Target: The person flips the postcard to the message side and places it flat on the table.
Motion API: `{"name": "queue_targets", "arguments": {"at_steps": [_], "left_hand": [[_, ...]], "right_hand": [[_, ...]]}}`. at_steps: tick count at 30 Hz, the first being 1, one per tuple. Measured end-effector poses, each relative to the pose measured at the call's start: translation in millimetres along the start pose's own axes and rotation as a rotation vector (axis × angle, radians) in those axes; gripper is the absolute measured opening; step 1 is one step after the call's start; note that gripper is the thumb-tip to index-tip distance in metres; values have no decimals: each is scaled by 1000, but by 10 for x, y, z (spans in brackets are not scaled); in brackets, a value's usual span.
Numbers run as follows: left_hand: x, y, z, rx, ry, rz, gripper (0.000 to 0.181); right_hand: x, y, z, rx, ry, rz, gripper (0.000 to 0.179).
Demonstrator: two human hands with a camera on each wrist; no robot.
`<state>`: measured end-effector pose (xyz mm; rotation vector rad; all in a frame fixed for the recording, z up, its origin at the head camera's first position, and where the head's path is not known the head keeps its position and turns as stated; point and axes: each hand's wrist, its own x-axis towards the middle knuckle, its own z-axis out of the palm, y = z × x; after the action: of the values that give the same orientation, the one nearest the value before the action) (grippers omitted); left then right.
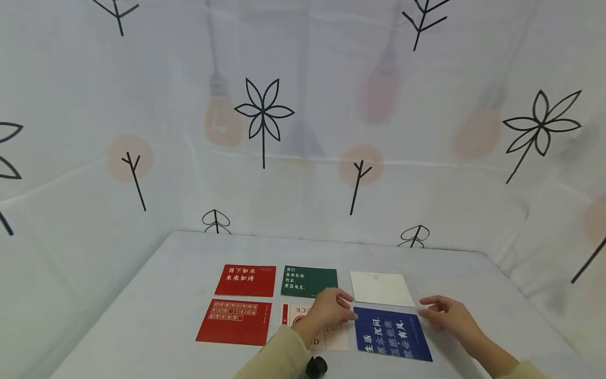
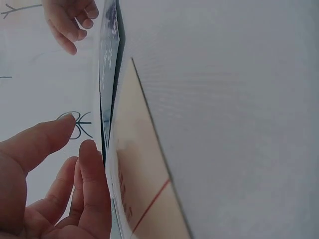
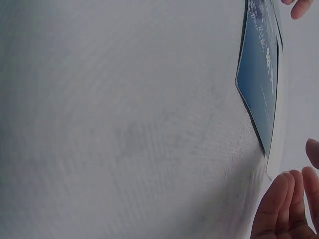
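Observation:
A dark blue card (image 1: 390, 339) with white Chinese lettering lies flat on the table, between my two hands. My left hand (image 1: 329, 309) hovers at its left edge, over a cream card (image 1: 337, 341) with red print that it partly covers. Its fingers are loosely bent, with nothing held in the left wrist view. Beside the upper right corner of the blue card is my right hand (image 1: 448, 318), its fingers relaxed and nothing between them. Just behind the blue card lies a plain off-white card (image 1: 381, 290).
Further left are a green card (image 1: 307, 280), a red card (image 1: 251, 287) in the back row and another red card (image 1: 236, 330) in front of it. A small black object (image 1: 316, 367) sits at the near edge by my left sleeve. A patterned cloth hangs behind the white table (image 1: 132, 326).

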<state>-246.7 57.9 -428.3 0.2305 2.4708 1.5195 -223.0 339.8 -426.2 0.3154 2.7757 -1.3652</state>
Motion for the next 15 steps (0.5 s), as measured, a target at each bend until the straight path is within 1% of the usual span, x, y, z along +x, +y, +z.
{"name": "queue_targets", "arguments": {"at_steps": [3, 8, 11, 15], "left_hand": [[-29, 16, -7, 14, -7, 7, 30], [-55, 33, -23, 35, -16, 13, 34], [-49, 21, -18, 40, -22, 3, 36], [-32, -2, 5, 53, -40, -16, 41]], "right_hand": [[-25, 5, 19, 12, -12, 13, 47], [-58, 12, 50, 6, -49, 47, 52], [-64, 43, 67, -13, -98, 27, 57], [-66, 112, 56, -28, -187, -11, 65]]}}
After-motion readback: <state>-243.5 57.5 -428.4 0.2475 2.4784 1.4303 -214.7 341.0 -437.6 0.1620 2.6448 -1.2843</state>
